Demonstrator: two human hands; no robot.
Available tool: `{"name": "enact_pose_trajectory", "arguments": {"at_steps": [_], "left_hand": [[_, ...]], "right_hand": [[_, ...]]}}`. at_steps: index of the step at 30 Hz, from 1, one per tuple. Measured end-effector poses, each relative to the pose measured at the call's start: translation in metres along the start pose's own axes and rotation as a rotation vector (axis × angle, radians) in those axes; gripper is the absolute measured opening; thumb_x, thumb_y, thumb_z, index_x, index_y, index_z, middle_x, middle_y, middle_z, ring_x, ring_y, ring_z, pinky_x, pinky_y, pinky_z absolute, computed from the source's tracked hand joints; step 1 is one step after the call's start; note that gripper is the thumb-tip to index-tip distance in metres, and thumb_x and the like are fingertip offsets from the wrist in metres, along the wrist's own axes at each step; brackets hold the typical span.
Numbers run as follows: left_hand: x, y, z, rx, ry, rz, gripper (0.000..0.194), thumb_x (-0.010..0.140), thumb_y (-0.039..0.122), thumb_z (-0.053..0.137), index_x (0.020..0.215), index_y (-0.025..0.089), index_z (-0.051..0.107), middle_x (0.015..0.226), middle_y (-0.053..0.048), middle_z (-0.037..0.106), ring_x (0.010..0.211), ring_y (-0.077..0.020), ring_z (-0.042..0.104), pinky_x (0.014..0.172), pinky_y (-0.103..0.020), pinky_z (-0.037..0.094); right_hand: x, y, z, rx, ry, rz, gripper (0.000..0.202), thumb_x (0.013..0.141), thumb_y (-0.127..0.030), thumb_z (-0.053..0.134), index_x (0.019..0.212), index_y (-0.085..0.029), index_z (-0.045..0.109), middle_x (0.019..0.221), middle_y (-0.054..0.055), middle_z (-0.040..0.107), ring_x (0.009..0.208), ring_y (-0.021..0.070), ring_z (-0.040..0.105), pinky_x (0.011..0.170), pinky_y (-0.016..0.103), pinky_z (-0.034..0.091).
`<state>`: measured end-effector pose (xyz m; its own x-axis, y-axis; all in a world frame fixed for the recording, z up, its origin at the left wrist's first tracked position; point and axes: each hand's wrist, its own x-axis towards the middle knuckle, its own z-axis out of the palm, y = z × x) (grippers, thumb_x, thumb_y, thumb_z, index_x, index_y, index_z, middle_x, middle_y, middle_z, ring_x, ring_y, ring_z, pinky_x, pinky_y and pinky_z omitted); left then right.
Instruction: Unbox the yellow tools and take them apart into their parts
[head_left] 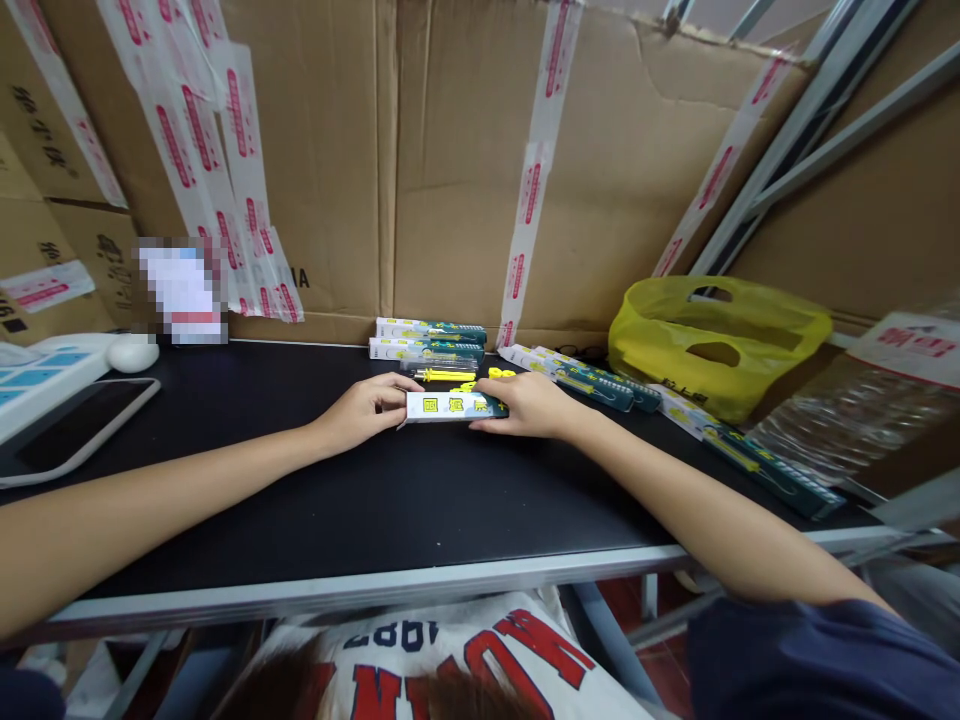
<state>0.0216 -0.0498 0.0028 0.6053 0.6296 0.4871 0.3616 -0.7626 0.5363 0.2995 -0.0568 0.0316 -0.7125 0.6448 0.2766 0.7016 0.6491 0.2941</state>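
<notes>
A long narrow box, white at its left end and dark green at its right, lies between my two hands above the black tabletop. My left hand pinches its left end, fingers and thumb bent round the corner. Around the right end my right hand is wrapped, hiding much of the green part. Just behind the box are yellow pieces and a yellow stick-like item beside clear packaging. Farther back, similar boxes are stacked.
More boxes lie along the right side. A yellow plastic bag and wrapped clear bottles stand at the right. On the left are a phone and a white power strip. Cardboard walls the back.
</notes>
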Motion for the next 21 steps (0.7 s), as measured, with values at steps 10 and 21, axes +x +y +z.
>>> {"name": "enact_pose_trajectory", "arguments": {"at_steps": [10, 21], "left_hand": [[0.000, -0.004, 0.001, 0.003, 0.033, -0.082, 0.022, 0.077, 0.029, 0.053, 0.062, 0.017, 0.063, 0.103, -0.004, 0.064, 0.092, -0.0181, 0.061, 0.080, -0.029, 0.049], [-0.001, 0.005, 0.000, 0.003, 0.190, -0.089, 0.036, 0.088, 0.038, 0.047, 0.061, 0.016, 0.058, 0.097, -0.005, 0.062, 0.086, -0.0174, 0.059, 0.072, -0.027, 0.048]], "right_hand": [[0.000, -0.004, -0.004, -0.052, 0.023, 0.024, 0.048, 0.084, -0.060, 0.049, 0.104, -0.017, 0.061, 0.092, 0.010, 0.072, 0.074, 0.0224, 0.064, 0.056, 0.028, 0.031], [-0.003, 0.021, -0.012, -0.042, 0.012, 0.104, 0.051, 0.079, -0.062, 0.054, 0.106, -0.020, 0.062, 0.085, 0.009, 0.071, 0.074, 0.0233, 0.064, 0.061, 0.028, 0.036]]}}
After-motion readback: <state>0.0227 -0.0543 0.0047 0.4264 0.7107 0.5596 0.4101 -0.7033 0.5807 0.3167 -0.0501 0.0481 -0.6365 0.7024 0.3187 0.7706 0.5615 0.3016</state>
